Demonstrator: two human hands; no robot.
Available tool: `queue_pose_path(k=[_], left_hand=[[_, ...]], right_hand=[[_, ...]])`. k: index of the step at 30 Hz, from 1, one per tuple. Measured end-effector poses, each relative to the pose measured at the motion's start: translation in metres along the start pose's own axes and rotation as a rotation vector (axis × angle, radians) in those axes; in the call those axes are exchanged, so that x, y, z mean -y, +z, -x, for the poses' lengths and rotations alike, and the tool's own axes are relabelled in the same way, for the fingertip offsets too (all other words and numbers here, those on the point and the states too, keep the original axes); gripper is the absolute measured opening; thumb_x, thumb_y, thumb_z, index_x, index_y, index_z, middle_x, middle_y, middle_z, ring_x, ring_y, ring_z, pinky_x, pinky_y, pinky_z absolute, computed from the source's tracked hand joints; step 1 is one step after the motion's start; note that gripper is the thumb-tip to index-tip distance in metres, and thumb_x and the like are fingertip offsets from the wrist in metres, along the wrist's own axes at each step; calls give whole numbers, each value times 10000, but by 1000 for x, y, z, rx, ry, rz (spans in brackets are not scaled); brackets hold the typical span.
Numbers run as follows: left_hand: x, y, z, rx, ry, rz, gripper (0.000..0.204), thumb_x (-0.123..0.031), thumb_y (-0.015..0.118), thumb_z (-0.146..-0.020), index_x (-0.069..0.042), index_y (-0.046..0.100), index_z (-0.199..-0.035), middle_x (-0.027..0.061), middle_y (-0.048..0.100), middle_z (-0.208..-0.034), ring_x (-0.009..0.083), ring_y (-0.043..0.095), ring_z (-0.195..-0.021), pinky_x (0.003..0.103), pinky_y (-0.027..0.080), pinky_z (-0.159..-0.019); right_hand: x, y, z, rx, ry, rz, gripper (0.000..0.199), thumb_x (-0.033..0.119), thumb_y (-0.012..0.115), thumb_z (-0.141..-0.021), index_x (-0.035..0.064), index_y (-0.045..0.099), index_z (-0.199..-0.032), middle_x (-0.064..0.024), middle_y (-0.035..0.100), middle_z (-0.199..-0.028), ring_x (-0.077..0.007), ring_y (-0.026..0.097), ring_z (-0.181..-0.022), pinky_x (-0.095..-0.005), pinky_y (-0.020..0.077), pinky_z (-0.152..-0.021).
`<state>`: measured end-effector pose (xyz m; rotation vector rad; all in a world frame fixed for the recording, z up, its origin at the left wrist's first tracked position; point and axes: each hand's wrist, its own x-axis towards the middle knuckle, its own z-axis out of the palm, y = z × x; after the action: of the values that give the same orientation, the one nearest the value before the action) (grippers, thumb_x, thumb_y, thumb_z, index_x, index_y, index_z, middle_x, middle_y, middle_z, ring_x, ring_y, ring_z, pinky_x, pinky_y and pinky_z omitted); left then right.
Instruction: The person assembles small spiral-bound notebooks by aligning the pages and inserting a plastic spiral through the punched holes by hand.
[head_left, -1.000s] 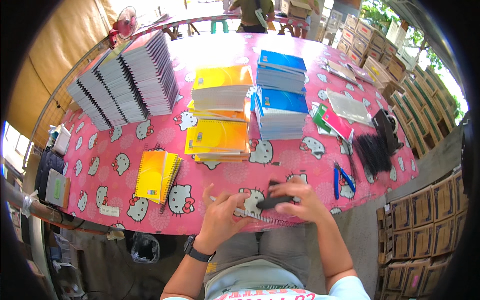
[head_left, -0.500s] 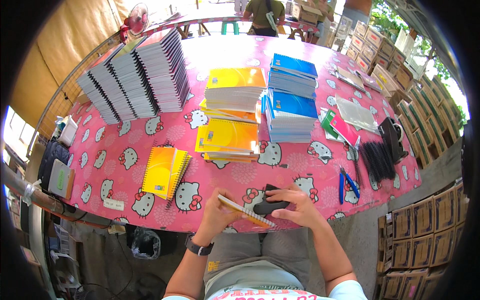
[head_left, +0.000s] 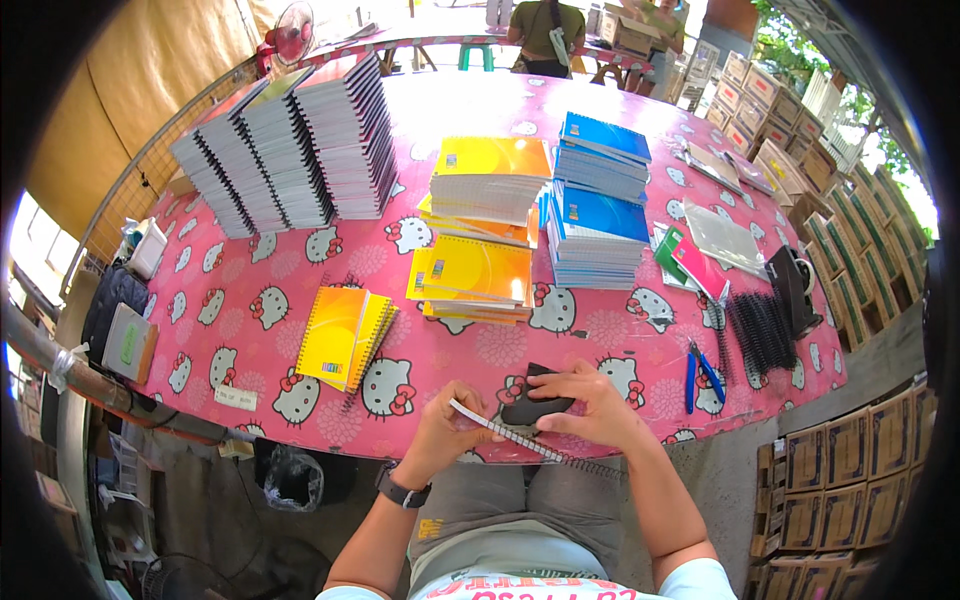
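My left hand (head_left: pixel 446 428), with a dark watch on the wrist, grips a small notebook (head_left: pixel 484 424) held nearly edge-on at the table's near edge. Out of the notebook's spine end a dark spiral binding coil (head_left: pixel 582 463) sticks toward the right, below my right forearm. My right hand (head_left: pixel 598 408) is curved over a black, rounded device (head_left: pixel 532 410) on the table, fingers on its top and thumb at its near side. The notebook's edge lies against or just beside the device; contact is hard to make out.
Yellow notebooks (head_left: pixel 470 268) and blue notebooks (head_left: pixel 600 213) stand stacked mid-table. Tall spiral-bound stacks (head_left: pixel 345 150) rise at the far left. A small yellow pile (head_left: pixel 335 335) lies nearer. At the right are blue-handled pliers (head_left: pixel 705 378), black coils (head_left: pixel 762 330) and a tape dispenser (head_left: pixel 793 290).
The notebook in my left hand has turned more edge-on, and the coil now reaches farther right past its end. My right hand stays on the black device. The whole view has shifted slightly.
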<state>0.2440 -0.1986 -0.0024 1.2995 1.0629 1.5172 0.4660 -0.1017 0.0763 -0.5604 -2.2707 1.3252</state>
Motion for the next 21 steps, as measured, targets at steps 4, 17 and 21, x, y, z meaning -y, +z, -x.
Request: queue_pose_path(k=[4,17,21], left_hand=[[3,-1,0,-2,-39,-7,443,36,837,-626,-82,467,-838,22,541,-813,118,529,-789,273,457,-714],[-5,0,-3,46,-2,-105,409,12,826,-653,-66,492,-875,36,570,-836,117,566,-810,261,474,-739],[-25,13,-7,12,-61,-186,376,-7,813,-688,-54,515,-913,47,585,-879,128,591,-821,269,495,-721]], right_hand=[[7,3,3,55,-105,-173,405,289,756,-751,59,700,-1079,-104,661,-1175,-260,591,-1034,-379,429,-938],[-18,-4,-1,-259,4,907,517,446,761,-702,104,691,-1083,-86,640,-1197,-317,498,-1178,-412,418,-956],[25,-1,1,-142,-76,457,502,345,785,-708,85,659,-1119,-80,600,-1256,-304,488,-1176,-418,415,-978]])
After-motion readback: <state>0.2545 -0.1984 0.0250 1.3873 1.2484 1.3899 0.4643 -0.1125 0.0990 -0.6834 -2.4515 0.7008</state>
